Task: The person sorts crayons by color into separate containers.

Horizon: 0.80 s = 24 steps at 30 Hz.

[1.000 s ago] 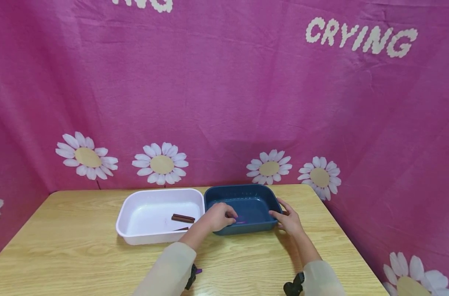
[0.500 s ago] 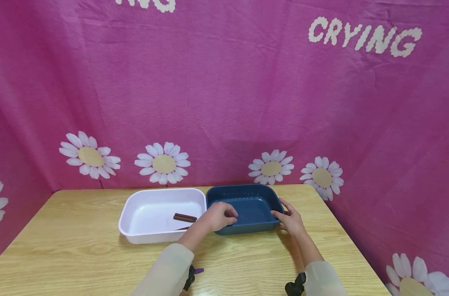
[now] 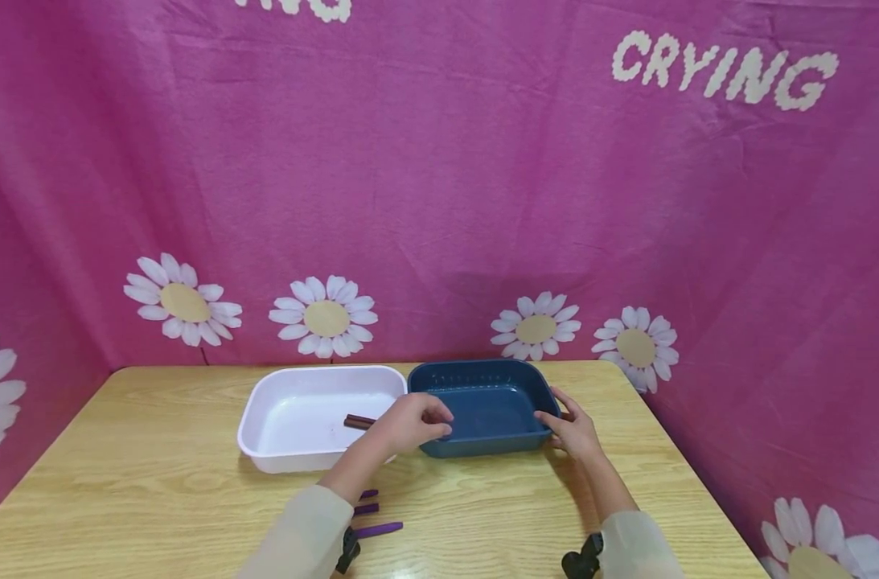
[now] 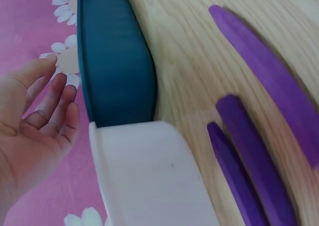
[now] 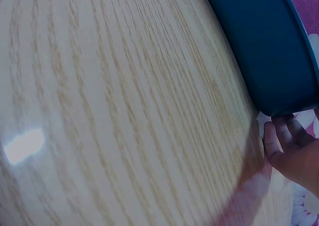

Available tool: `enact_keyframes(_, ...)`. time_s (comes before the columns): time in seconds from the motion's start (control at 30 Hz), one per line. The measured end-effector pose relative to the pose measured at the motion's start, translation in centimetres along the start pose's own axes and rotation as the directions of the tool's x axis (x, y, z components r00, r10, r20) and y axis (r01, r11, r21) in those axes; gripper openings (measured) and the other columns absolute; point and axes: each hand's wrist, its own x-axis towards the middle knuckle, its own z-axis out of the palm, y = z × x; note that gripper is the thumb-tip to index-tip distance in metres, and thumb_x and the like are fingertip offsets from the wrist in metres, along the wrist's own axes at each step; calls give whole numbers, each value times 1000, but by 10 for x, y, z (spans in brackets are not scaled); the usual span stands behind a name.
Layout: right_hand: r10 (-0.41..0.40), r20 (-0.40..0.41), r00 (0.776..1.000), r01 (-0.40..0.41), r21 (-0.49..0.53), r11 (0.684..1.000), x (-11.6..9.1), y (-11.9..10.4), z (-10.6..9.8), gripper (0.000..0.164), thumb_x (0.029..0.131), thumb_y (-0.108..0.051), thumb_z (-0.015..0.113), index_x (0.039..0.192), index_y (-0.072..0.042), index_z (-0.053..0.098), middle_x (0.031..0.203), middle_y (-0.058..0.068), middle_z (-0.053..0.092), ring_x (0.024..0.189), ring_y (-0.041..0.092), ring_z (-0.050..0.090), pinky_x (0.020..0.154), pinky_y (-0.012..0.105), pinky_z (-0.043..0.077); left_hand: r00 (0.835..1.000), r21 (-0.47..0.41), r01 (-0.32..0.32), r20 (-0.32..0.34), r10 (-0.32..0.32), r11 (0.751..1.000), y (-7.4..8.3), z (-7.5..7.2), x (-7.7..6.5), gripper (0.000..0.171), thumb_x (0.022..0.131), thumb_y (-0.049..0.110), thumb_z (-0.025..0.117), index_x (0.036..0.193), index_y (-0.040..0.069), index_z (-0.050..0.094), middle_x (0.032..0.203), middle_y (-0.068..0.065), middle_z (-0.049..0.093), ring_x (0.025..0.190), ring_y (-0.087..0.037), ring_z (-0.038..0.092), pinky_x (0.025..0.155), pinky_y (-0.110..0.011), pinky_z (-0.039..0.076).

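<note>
My left hand (image 3: 413,422) hovers over the left end of a dark blue plastic bin (image 3: 490,412). In the left wrist view that hand (image 4: 37,121) holds nothing and its fingers are loosely bent. My right hand (image 3: 575,430) grips the bin's right end, thumb over the rim and fingers outside. From the right wrist, fingers (image 5: 283,129) show against the bin's outer end. Several purple crayons (image 3: 378,529) lie on the wooden table beneath the left forearm. The left wrist view shows a lighter purple crayon (image 4: 269,81) and two darker ones beside it.
A white bin (image 3: 294,426) stands against the blue one on its left. Brown sticks (image 3: 355,420) lie in it, partly behind the left forearm. A pink curtain (image 3: 439,201) with daisies hangs behind the table (image 3: 157,474).
The left hand has shifted slightly left, and its forearm swung left, uncovering more purple crayons. Purple seen by its fingertips inside the blue bin no longer shows. The right hand keeps its grip.
</note>
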Motion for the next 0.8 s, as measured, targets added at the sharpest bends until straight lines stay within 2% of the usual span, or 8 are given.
enact_keyframes(0.23, 1, 12, 1000, -1, -23, 1000, -1, -1, -2, 65, 88, -21, 64, 146, -18, 33, 132, 28, 45, 84, 14, 58, 63, 23, 51, 999, 3, -20, -31, 21, 1000, -2, -11, -19, 18, 87, 18, 66, 101, 8, 70, 87, 1, 65, 79, -10, 55, 67, -23, 47)
enact_keyframes(0.4, 4, 15, 1000, -3, -34, 999, -1, -2, -1, 65, 88, -21, 63, 146, -18, 33, 134, 29, 44, 91, 18, 60, 68, 26, 53, 999, -4, -38, -38, 38, 999, -5, -17, -32, 17, 85, 18, 68, 99, 8, 70, 84, 2, 65, 77, -9, 54, 65, -20, 46)
enact_keyframes(0.6, 8, 12, 1000, -8, -50, 999, -2, -1, -1, 65, 88, -23, 64, 145, -19, 33, 134, 29, 44, 89, 16, 58, 66, 25, 51, 999, -10, -42, -27, 42, 999, -7, -19, -52, 18, 83, 17, 69, 97, 6, 70, 82, 2, 63, 77, -9, 54, 65, -20, 45)
enact_keyframes(0.8, -2, 15, 1000, 2, -32, 999, -1, -1, -1, 66, 88, -24, 64, 146, -19, 33, 135, 29, 43, 85, 12, 59, 66, 25, 52, 999, 23, -36, -26, 37, 999, -14, -18, -76, 16, 82, 17, 70, 95, 7, 70, 80, 4, 63, 74, -5, 53, 65, -20, 44)
